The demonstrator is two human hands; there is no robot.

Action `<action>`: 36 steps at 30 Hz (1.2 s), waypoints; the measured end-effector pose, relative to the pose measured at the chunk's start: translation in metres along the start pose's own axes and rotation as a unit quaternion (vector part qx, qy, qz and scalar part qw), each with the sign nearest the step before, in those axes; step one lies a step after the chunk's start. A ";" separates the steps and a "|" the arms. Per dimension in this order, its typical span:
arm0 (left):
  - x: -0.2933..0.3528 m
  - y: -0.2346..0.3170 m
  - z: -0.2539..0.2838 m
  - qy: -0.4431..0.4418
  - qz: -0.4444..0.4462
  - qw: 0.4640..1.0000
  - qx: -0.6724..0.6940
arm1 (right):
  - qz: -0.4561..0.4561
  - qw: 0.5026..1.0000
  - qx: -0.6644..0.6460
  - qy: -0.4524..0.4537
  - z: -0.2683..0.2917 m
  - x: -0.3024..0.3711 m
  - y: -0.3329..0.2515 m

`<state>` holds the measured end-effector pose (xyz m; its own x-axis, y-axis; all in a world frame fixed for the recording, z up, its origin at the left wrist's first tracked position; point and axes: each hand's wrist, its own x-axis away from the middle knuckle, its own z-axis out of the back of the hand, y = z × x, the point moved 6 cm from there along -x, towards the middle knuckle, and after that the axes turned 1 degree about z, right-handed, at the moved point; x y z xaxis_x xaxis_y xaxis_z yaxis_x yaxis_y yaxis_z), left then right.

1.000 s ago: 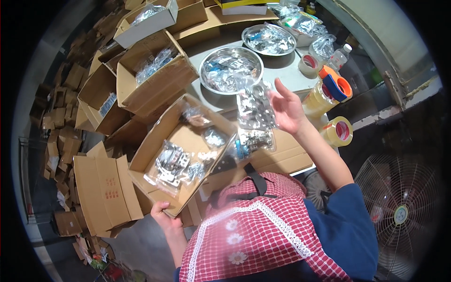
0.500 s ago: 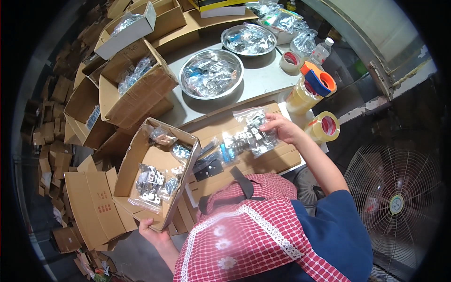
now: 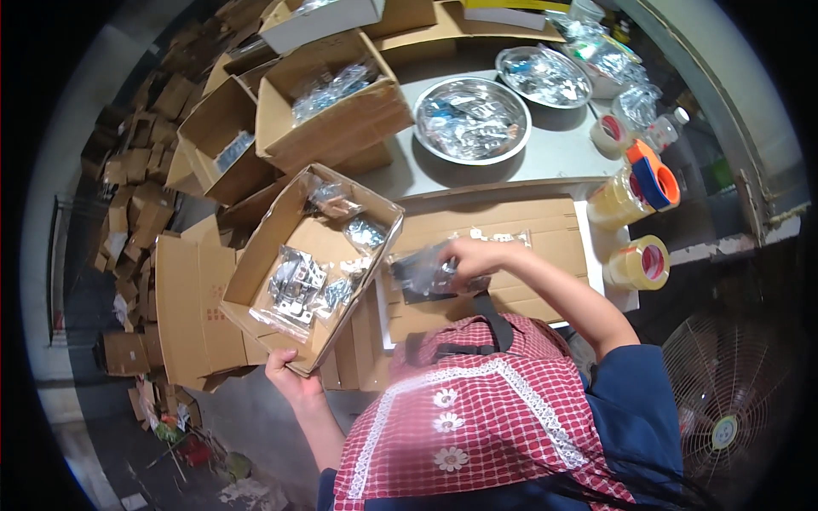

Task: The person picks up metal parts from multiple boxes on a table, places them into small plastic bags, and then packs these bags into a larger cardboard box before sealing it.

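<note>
My left hand (image 3: 294, 376) grips the near corner of an open cardboard box (image 3: 243, 285), which is tilted. Inside it lie several clear bags of metal parts (image 3: 296, 285). To the right, my right hand (image 3: 479, 260) is closed on a clear plastic bag of dark parts (image 3: 419, 271) over a flat cardboard sheet (image 3: 545, 217). Its fingertips are partly hidden by the bag and blur. Behind that hand, another clear bag with small metal pieces (image 3: 503, 236) shows on the sheet. A dark flat piece lies partly under the gripped bag.
Two steel bowls (image 3: 521, 146) of bagged parts stand on the table's far side. Tape rolls (image 3: 639, 264) and an orange-and-blue tape dispenser (image 3: 654, 179) are at the right. More open boxes (image 3: 332, 128) stand at the left. A caged fan (image 3: 724, 409) is at the lower right.
My right hand has moved from the bag of metal pieces at the sheet's right to the darker bag further left. The left hand still holds the box. The whole view has shifted.
</note>
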<state>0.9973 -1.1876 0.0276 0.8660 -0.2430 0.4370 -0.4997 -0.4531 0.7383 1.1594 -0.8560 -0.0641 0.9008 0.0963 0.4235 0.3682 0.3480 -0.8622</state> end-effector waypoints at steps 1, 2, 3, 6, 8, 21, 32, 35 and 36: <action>0.000 0.002 0.003 -0.014 -0.003 1.000 0.006 | 0.026 0.997 0.067 -0.027 -0.009 -0.017 -0.013; 0.001 0.004 0.007 -0.009 -0.010 1.000 0.014 | 0.031 0.993 0.104 -0.041 -0.018 -0.030 -0.022; 0.002 0.007 0.012 -0.003 -0.019 1.000 0.019 | 0.036 0.988 0.140 -0.055 -0.026 -0.040 -0.027; 0.008 0.011 0.020 0.002 -0.011 0.999 0.032 | 0.059 0.973 0.216 -0.062 -0.043 -0.067 -0.014; 0.013 0.013 0.037 0.029 -0.019 0.999 0.033 | 0.108 0.950 0.287 0.053 -0.036 -0.063 -0.026; 0.043 -0.038 -0.045 -0.084 0.037 0.994 -0.058 | 0.320 0.840 0.402 0.177 -0.023 -0.022 -0.171; 0.071 -0.051 -0.101 -0.127 0.151 0.978 -0.063 | 0.476 0.614 0.559 0.290 -0.023 0.007 -0.166; 0.072 -0.049 -0.105 -0.127 0.133 0.977 -0.107 | 0.461 0.617 0.570 0.285 -0.018 0.011 -0.171; 0.073 -0.049 -0.106 -0.120 0.138 0.977 -0.112 | 0.469 0.624 0.546 0.305 -0.011 0.008 -0.171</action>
<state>1.0825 -1.0922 0.0782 0.6640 -0.5360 0.5213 -0.6826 -0.1500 0.7152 1.1065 -0.9254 0.0839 0.6442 0.4785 -0.5967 -0.4638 0.8647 0.1926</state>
